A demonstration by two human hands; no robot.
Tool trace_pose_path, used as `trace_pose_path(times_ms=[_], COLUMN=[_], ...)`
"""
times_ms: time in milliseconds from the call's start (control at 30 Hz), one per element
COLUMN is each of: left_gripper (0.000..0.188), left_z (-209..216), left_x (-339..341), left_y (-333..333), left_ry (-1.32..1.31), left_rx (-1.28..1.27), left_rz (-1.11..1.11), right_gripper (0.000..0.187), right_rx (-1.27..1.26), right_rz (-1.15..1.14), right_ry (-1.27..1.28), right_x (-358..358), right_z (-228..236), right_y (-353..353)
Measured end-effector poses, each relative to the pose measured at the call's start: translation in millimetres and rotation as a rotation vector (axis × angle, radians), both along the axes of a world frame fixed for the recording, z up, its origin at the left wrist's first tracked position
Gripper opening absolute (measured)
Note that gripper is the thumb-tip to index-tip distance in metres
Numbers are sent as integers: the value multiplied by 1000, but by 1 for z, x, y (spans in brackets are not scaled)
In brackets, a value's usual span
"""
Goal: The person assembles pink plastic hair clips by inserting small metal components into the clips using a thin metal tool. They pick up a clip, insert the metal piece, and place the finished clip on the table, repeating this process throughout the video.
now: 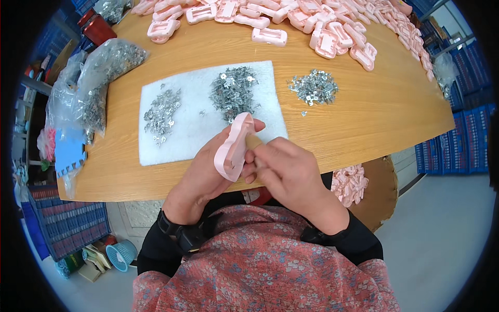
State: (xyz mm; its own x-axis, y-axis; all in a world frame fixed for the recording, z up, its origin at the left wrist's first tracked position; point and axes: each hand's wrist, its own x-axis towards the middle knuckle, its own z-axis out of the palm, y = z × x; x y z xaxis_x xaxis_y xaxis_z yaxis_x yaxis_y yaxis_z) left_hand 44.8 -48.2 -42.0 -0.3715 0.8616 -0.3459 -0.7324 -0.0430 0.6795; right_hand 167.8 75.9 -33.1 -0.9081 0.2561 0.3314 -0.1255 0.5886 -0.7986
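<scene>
My left hand (196, 169) grips a pale pink plastic shell (226, 156), tilted up on edge above the table's near edge, with its fingers wrapped behind it. My right hand (296, 174) is at the shell's open side, its fingers curled together. A tan cover (253, 141) sits on one of its fingertips, which reaches into the shell. Whatever those fingers pinch, if anything, is hidden. Just beyond the hands lies a white foam mat (195, 93) bearing a dense pile of small metal pieces (232, 91) and a thinner pile of metal pieces (162, 113).
More small metal pieces (314, 87) lie on the wooden table (364, 114). Pink shells (269, 36) heap along the far side. Clear bags of metal parts (112, 65) stand at left. Below the near edge, a carton (382, 192) holds pink parts (349, 184). Blue crates (452, 145) are stacked at right.
</scene>
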Motion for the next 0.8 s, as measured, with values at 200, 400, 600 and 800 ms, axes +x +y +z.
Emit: trace_pose_path(times_ms=[200, 400, 600, 800], left_gripper=[44, 43, 44, 41], left_z=[-1, -12, 8, 24], left_x=[-2, -4, 18, 27], left_y=[0, -6, 15, -29], left_ry=[-106, -328, 123, 702], left_rx=[-5, 241, -39, -202], left_rz=[-33, -168, -22, -85], right_gripper=[30, 32, 42, 33], right_rx=[125, -153, -67, -526], right_rz=[44, -76, -143, -223], right_ry=[117, 23, 125, 21], right_x=[2, 13, 8, 18], right_z=[1, 2, 7, -9], right_y=[1, 4, -1, 30])
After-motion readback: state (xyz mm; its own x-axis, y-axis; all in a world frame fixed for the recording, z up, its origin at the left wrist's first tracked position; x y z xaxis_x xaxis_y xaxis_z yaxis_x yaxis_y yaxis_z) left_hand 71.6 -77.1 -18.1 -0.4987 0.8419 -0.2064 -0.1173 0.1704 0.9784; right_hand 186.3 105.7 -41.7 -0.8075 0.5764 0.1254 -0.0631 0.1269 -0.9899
